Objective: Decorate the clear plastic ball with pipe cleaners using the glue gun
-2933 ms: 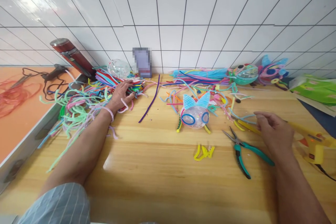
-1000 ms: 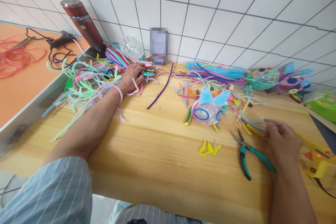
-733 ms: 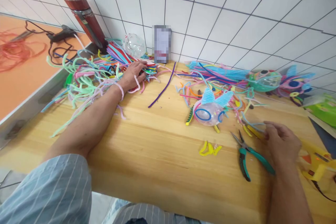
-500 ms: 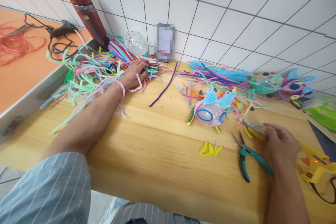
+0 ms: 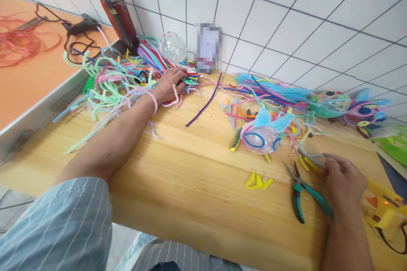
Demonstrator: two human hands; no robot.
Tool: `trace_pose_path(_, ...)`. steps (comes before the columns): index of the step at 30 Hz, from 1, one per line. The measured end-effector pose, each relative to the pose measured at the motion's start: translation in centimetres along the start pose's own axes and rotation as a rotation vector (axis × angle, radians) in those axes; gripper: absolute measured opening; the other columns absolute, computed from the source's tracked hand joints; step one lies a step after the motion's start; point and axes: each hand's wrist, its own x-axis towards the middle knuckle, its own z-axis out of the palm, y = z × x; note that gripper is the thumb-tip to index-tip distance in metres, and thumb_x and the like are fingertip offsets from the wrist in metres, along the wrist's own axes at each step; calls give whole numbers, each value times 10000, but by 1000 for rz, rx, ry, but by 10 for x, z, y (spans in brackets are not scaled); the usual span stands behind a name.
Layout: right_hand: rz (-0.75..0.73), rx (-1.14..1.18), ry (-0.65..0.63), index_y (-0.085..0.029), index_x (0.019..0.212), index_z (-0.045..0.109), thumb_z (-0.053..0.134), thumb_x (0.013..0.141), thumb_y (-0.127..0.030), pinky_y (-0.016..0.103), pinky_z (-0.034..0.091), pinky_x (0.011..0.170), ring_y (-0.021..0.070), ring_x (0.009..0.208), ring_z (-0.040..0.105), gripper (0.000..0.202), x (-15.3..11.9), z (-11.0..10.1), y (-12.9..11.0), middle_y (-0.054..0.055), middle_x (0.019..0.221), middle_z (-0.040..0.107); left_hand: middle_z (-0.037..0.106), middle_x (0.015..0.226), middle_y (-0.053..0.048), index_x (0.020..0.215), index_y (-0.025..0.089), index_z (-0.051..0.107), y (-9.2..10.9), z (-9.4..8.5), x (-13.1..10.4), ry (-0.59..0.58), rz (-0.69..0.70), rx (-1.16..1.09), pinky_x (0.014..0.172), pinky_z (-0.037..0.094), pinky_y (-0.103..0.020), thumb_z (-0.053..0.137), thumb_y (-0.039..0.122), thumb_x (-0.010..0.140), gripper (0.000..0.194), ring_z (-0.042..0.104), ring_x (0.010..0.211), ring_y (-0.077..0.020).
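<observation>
Since the earlier frame it is mostly the view that has moved – it is turned and tilted, so more of the lap (image 5: pixel 178 258) and the floor (image 5: pixel 122 237) now shows. Measured against the clear ball (image 5: pixel 262 140) with blue ears (image 5: pixel 262 118), both hands have stayed in nearly the same places. For the work this means little, I judge: no hand touches the ball, and I see nothing newly added on it.

The ball is on the counter (image 5: pixel 159 173), between the hands. Well left of the ball, the left hand (image 5: pixel 170 85) lies over a bundle of fuzzy wires (image 5: pixel 151 58), fingers loosely spread; if this grip holds any wire, I cannot tell. To the right of the ball, the right hand (image 5: pixel 345 180) has a narrow grip, its fingertips at the end of a pale blue wire (image 5: pixel 311 155) – pinched or only touched, I cannot tell. Between the ball and this hand lie the green pliers (image 5: pixel 298 187).
</observation>
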Motion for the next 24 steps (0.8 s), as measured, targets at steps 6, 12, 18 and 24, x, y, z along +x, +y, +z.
trace_pose_path(6, -8, -10, -10, -219, 918, 797, 652, 621, -481, 389, 442, 647, 244, 654, 528, 422, 1, 2, 3, -2, 645, 587, 708, 1597, -164, 1343, 215, 722, -1, 0, 1, -7, -9, 1, 1335, 469, -608, 587, 274, 973, 398, 634, 1523, -358)
trace_pose_path(12, 13, 22, -3, -203, 937, 797, 657, 647, -437, 371, 409, 645, 228, 645, 522, 398, 0, 2, 1, -18, 634, 576, 712, 1597, -166, 1316, 219, 725, -1, 0, 1, -10, -5, -7, 1340, 468, -595, 589, 286, 985, 364, 643, 1533, -358)
trace_pose_path(18, 20, -10, 0, -201, 896, 791, 655, 679, -383, 367, 436, 638, 245, 680, 553, 314, -6, 0, -8, 6, 653, 602, 718, 1588, -173, 1318, 224, 725, 0, -1, 1, -11, -8, -28, 1345, 456, -614, 600, 284, 973, 372, 652, 1525, -370)
trace_pose_path(24, -3, 24, -10, -207, 917, 800, 675, 662, -435, 370, 438, 619, 231, 640, 529, 363, -2, 0, 0, -13, 631, 585, 717, 1594, -159, 1309, 225, 733, 0, 0, 2, -14, -17, -25, 1342, 456, -617, 592, 314, 994, 357, 644, 1523, -368)
